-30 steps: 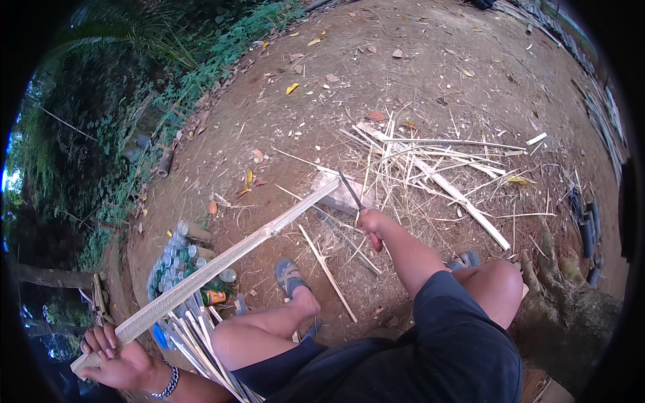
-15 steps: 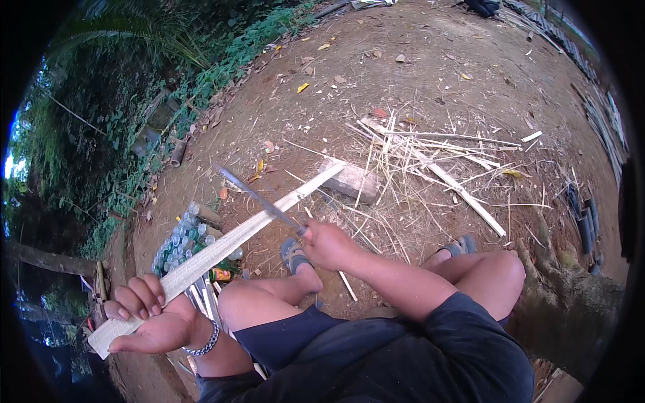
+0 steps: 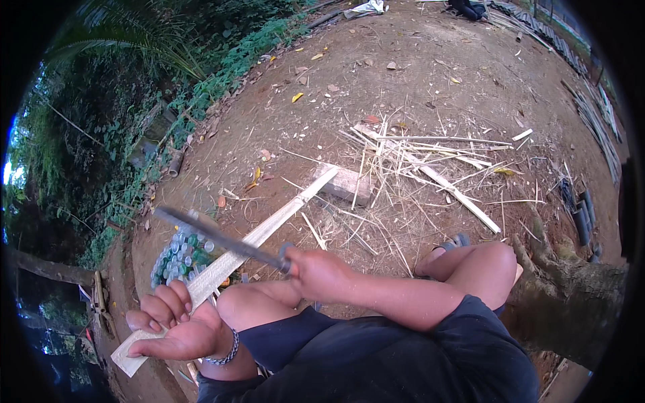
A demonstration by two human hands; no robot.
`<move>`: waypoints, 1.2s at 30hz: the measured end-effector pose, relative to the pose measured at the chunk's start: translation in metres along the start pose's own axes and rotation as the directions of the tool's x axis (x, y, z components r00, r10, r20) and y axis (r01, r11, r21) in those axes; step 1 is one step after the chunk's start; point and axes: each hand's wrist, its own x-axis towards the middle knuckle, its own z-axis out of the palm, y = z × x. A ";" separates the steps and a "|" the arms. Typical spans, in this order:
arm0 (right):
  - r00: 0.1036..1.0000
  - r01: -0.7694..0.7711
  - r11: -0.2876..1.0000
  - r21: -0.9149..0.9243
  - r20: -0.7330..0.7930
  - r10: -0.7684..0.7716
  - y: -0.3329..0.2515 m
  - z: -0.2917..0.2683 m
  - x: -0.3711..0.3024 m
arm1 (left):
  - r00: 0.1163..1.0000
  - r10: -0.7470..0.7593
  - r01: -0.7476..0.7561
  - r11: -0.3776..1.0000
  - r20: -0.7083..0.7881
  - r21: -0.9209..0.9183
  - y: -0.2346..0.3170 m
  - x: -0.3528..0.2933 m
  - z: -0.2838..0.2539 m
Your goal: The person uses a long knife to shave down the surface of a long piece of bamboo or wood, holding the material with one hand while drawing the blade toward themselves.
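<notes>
My left hand (image 3: 180,327) is wrapped round the near end of a long, pale bamboo slat (image 3: 274,220). The slat slants away to the right, its far end over a wooden block (image 3: 351,185) on the ground. In my right hand (image 3: 324,275) is the handle of a long-bladed knife (image 3: 213,235). Its dark blade points left and lies across the slat in this view, above my bent knee. Whether the edge touches the slat I cannot tell.
Split bamboo strips (image 3: 430,171) lie scattered beyond the block. A heap of plastic bottles (image 3: 180,258) sits left of my knee, partly behind the slat. Tree roots (image 3: 564,275) rise at the right, near dark tubes (image 3: 583,218). Green plants (image 3: 222,74) border the dirt on the left.
My right hand has drawn the knife along the slat toward my left hand. The left hand has shifted slightly right and still grips the slat.
</notes>
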 end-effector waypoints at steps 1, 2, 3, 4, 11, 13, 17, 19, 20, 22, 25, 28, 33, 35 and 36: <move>1.000 0.018 0.999 -0.034 -0.021 -0.019 0.006 0.004 0.000 | 1.000 0.000 0.000 1.000 -0.013 0.018 0.001 -0.002 0.002; 0.998 0.037 0.997 -0.067 -0.044 -0.040 0.020 0.012 0.004 | 1.000 -0.002 0.002 1.000 0.008 0.024 0.002 -0.005 0.004; 0.996 0.056 0.993 -0.099 -0.065 -0.062 0.037 0.021 0.010 | 1.000 -0.014 0.014 1.000 -0.012 0.018 0.001 -0.006 0.007; 0.985 -0.162 0.986 -0.042 -0.072 0.159 0.062 0.017 0.018 | 0.999 -0.018 0.018 1.000 -0.035 0.015 -0.001 -0.006 0.010; 0.995 -0.092 0.994 -0.064 0.031 0.095 0.030 0.001 0.018 | 0.999 0.015 -0.013 0.999 -0.044 0.040 -0.002 -0.008 0.008; 0.993 0.120 0.988 -0.094 0.012 -0.119 0.027 0.006 0.011 | 0.999 -0.004 0.007 0.998 -0.042 0.061 -0.001 -0.009 0.013; 0.861 -0.487 0.873 0.027 -0.152 0.485 0.157 -0.004 0.038 | 0.999 -0.029 0.029 1.000 -0.014 -0.008 -0.008 -0.011 0.010; 0.901 -0.411 0.904 -0.117 -0.205 0.383 0.130 0.003 0.039 | 1.000 0.017 -0.017 1.000 -0.005 -0.004 -0.009 -0.004 0.006; 0.933 -0.323 0.946 -0.003 -0.170 0.318 0.112 0.008 0.033 | 0.999 -0.007 0.010 0.998 -0.054 0.057 -0.008 0.000 0.006; 0.988 -0.132 0.991 -0.030 -0.083 0.129 0.064 0.004 0.031 | 0.997 0.000 0.006 0.996 -0.074 0.090 -0.009 0.007 0.007; 0.988 -0.148 0.987 -0.069 -0.052 0.144 0.099 0.005 0.045 | 0.997 -0.039 0.037 0.999 0.072 0.028 -0.002 0.017 -0.001; 0.876 -0.431 0.889 -0.156 -0.307 0.371 0.208 -0.021 0.072 | 0.999 -0.049 0.049 0.998 0.011 0.029 -0.018 0.014 0.003; 0.929 -0.368 0.926 -0.083 0.003 0.369 0.110 -0.014 0.073 | 0.978 -0.117 0.122 0.992 0.171 -0.017 -0.009 0.043 -0.019; 0.980 -0.178 0.978 -0.104 0.070 0.186 0.097 -0.014 0.067 | 0.994 -0.064 0.055 0.994 0.094 0.090 -0.016 0.045 -0.015; 0.990 -0.102 0.988 -0.120 0.087 0.112 0.101 -0.015 0.069 | 0.986 -0.089 0.076 0.993 0.140 0.093 -0.013 0.049 -0.018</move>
